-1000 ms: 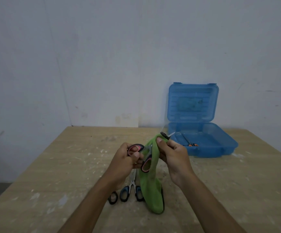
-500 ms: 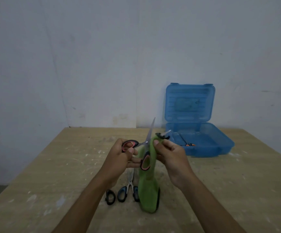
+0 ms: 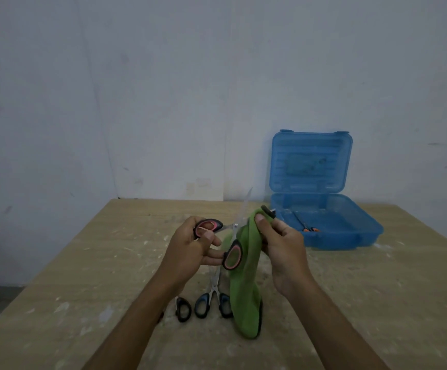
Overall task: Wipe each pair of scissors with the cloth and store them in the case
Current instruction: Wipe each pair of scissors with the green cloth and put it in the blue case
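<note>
My left hand [image 3: 190, 249] holds the pink-and-black scissors [image 3: 232, 253] by their handles, blades spread apart, one blade pointing up. My right hand [image 3: 284, 244] pinches the green cloth [image 3: 245, 289] around the other blade; the cloth hangs down to the table. Blue-handled scissors [image 3: 213, 300] lie on the table below my hands, partly under the cloth. Beside them lies a black scissor handle [image 3: 183, 309], the rest hidden by my left forearm. The open blue case [image 3: 350, 231] stands at the back right with orange-handled scissors [image 3: 306, 225] inside.
The wooden table [image 3: 83, 276] is scuffed with pale paint marks. It stands against a white wall [image 3: 163, 89]. The case's lid [image 3: 310, 161] leans upright against that wall.
The scissors have been opened: one blade now points up, clear of the cloth. Both hands have stayed in about the same place.
</note>
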